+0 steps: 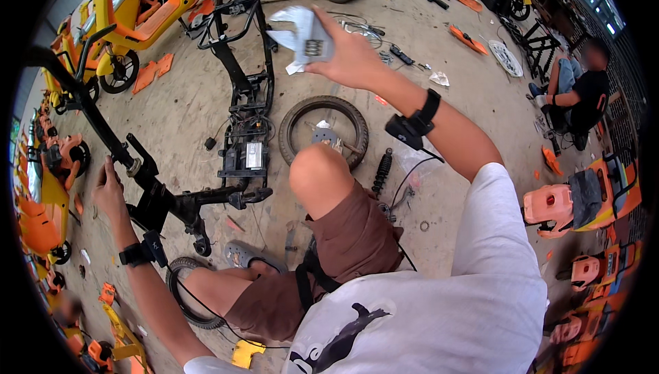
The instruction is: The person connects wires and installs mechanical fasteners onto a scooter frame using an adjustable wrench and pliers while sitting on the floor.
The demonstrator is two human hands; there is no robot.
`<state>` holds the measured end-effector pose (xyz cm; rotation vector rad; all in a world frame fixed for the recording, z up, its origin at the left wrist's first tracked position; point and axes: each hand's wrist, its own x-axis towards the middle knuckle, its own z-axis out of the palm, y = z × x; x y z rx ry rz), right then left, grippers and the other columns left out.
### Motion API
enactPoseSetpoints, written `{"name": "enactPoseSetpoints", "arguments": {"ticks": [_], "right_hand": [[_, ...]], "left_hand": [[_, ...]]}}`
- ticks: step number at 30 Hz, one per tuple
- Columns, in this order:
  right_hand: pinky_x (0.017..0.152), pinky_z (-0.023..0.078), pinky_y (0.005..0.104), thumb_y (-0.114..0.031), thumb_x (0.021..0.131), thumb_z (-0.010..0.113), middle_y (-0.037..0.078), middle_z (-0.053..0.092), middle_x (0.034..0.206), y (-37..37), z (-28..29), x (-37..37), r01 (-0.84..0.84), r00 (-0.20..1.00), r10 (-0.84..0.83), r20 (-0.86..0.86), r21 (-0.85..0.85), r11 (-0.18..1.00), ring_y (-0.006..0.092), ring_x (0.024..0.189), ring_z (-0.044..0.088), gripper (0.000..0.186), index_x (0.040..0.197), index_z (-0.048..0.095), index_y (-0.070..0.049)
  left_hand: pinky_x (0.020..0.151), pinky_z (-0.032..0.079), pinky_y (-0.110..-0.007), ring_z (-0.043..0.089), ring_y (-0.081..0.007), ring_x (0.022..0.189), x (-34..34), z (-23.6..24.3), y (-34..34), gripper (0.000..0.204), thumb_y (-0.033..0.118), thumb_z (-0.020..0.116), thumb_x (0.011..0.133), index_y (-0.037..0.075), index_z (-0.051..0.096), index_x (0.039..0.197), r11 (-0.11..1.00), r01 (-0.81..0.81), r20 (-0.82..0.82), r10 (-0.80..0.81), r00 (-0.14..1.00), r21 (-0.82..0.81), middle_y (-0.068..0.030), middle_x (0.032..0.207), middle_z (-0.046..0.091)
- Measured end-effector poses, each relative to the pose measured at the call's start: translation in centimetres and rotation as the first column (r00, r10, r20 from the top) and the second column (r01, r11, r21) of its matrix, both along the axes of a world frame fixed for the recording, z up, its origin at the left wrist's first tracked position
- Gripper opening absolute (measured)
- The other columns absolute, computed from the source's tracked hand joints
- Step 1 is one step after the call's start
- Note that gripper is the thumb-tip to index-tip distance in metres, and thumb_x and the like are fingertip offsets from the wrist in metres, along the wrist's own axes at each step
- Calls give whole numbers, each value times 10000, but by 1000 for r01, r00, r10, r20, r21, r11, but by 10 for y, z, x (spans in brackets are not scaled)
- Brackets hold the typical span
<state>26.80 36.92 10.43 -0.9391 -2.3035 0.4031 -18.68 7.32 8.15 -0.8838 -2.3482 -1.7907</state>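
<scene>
My right hand [350, 54] is raised over the far part of a bare black scooter frame [240, 116], closed on a large silver adjustable wrench [312, 39]. The wrench's jaws point left, and a piece of white material shows beside it. My left hand [110, 192] is beside the frame's black steering column [120, 151], with a finger stretched upward and nothing visible in it. Whether it touches the column is hard to see. The frame lies on the floor before my bent knee, with a silver box [255, 156] mounted inside it.
A wheel with a tyre [283, 130] lies beyond my knee, and another tyre [176, 283] by my left leg. A black shock absorber [383, 171] is to the right. Yellow-orange scooters [147, 13] line the back and sides. A seated person [583, 89] is at far right.
</scene>
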Motion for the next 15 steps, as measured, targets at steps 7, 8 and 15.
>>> {"name": "enactPoseSetpoints", "arguments": {"ticks": [7,8,15], "right_hand": [[953,479,392,-291,600,851,242,601,1234,-42,-190,171,309,949,-265,169,-357,881,356,1154,596,1061,1466,299,-22],[928,494,398,-258,609,835,249,606,1216,-58,-219,195,370,922,-280,268,-400,838,370,1125,607,1058,1476,274,-26],[864,507,473,-165,614,774,234,636,1150,-194,-331,274,614,772,-284,569,-551,565,418,1049,615,995,1479,283,-135]], "left_hand": [[512,334,-250,425,-56,563,12,5,13,414,369,658,925,-38,724,960,991,-68,-129,52,990,-119,28,606,479],[523,337,-252,429,-62,570,11,4,14,421,374,656,926,-40,722,961,992,-44,-151,26,988,-115,25,610,479],[449,258,-233,375,-31,495,-12,-10,3,388,382,666,924,0,727,933,996,-60,-73,55,996,-62,51,601,469]]}}
